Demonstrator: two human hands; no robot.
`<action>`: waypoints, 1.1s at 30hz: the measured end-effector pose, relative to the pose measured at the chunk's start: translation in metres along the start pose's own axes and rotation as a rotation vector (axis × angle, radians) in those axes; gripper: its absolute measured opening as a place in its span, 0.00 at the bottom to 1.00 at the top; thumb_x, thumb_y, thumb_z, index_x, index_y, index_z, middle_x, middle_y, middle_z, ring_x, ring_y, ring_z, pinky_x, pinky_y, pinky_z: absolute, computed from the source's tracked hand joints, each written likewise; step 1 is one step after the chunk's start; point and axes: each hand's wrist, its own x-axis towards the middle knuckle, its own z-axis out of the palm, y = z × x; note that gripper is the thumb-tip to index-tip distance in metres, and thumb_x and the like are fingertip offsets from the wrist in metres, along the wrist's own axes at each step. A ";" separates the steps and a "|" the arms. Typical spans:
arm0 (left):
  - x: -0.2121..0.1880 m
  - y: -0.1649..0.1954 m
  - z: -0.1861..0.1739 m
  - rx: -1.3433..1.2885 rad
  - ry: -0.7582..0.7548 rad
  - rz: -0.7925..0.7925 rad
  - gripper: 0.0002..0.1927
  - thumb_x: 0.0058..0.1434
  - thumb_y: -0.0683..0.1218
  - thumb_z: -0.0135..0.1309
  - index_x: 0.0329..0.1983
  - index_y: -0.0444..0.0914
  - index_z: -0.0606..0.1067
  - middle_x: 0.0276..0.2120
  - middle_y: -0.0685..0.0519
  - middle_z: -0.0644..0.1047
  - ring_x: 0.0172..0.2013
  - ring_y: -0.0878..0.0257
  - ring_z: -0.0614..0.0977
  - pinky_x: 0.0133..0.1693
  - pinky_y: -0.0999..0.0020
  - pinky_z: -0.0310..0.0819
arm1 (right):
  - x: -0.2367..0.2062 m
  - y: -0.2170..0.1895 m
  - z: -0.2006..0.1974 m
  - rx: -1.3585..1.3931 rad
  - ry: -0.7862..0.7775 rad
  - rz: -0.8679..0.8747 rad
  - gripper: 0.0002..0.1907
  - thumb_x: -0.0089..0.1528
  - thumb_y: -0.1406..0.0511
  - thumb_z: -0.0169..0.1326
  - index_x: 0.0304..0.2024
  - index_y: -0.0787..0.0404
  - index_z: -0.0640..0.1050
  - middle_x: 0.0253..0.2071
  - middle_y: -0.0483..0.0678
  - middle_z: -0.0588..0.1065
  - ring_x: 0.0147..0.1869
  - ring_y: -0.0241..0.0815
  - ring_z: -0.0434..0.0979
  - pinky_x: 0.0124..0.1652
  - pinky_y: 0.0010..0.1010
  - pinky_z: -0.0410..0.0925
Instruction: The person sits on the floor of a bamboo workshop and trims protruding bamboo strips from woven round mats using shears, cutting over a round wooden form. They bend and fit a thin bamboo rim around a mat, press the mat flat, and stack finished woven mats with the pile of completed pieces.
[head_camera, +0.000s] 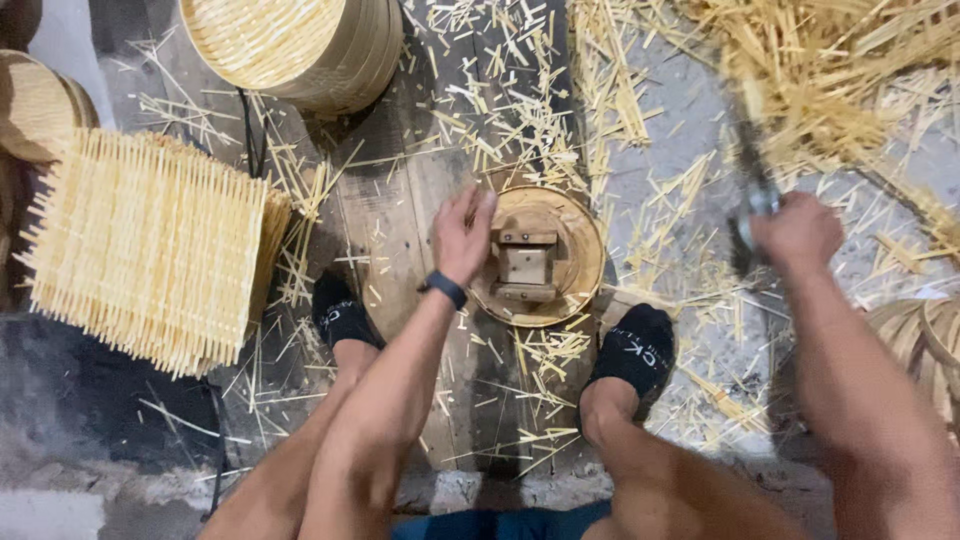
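My left hand (462, 232) rests on the left rim of a round wooden disc (575, 265) lying on the floor boards, with a small square wooden block (525, 265) at its middle. The fingers curl over the disc's edge. My right hand (797, 232) is raised to the right and grips the handle of a metal knife or cleaver (752, 200), blurred by motion, its blade pointing away from me. Both feet in black socks (640, 350) stand on either side below the disc.
A stack of square woven bamboo mats (150, 250) lies at the left. A round bamboo basket (300, 45) stands at the top. Loose bamboo strips and shavings (820, 80) litter the floor, heaped at the upper right. Curved bamboo hoops (925, 340) sit at the right edge.
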 end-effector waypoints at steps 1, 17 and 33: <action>0.014 -0.003 0.006 0.045 -0.043 -0.034 0.30 0.68 0.68 0.52 0.59 0.42 0.79 0.52 0.44 0.78 0.54 0.50 0.79 0.58 0.58 0.72 | -0.006 -0.003 0.004 -0.071 0.046 -0.017 0.22 0.55 0.52 0.67 0.43 0.61 0.84 0.39 0.63 0.80 0.42 0.59 0.78 0.44 0.50 0.71; 0.040 0.024 0.077 0.036 -0.227 -0.055 0.17 0.45 0.58 0.71 0.35 0.47 0.88 0.33 0.51 0.79 0.38 0.55 0.81 0.45 0.60 0.73 | -0.094 -0.117 0.055 0.729 -0.203 -0.252 0.09 0.59 0.65 0.65 0.31 0.66 0.81 0.26 0.47 0.79 0.28 0.33 0.74 0.29 0.28 0.69; -0.010 -0.054 -0.009 -0.405 -0.271 -0.510 0.15 0.53 0.43 0.69 0.42 0.34 0.84 0.32 0.53 0.85 0.29 0.67 0.81 0.31 0.70 0.76 | -0.128 -0.062 0.089 0.875 -0.425 -0.092 0.13 0.58 0.65 0.65 0.42 0.66 0.84 0.32 0.50 0.82 0.32 0.37 0.80 0.33 0.28 0.73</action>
